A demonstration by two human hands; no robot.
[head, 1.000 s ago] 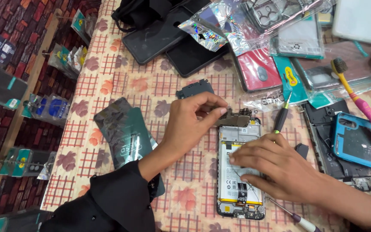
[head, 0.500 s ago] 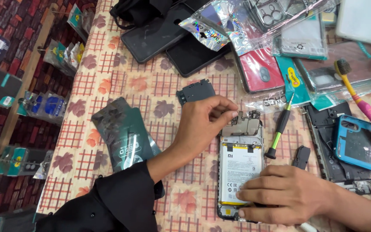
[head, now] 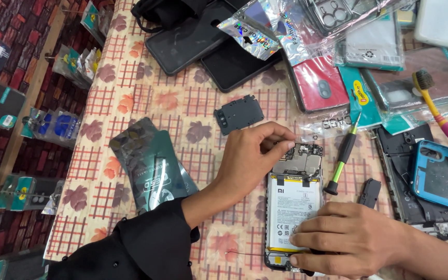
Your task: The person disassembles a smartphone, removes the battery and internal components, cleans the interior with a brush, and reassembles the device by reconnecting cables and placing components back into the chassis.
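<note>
Opened phone [head: 294,207]: left hand [head: 250,155] still pinches its top edge; right hand [head: 346,243] has slid down, gripping the bottom.

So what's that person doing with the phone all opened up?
A person is working on an opened phone that lies on a flowered tablecloth with its back off, so the white battery shows. The left hand pinches at the circuit parts near the phone's top. The right hand presses down on its bottom end. A green-and-black screwdriver, a small black cover plate and phone cases lie nearby.
</note>
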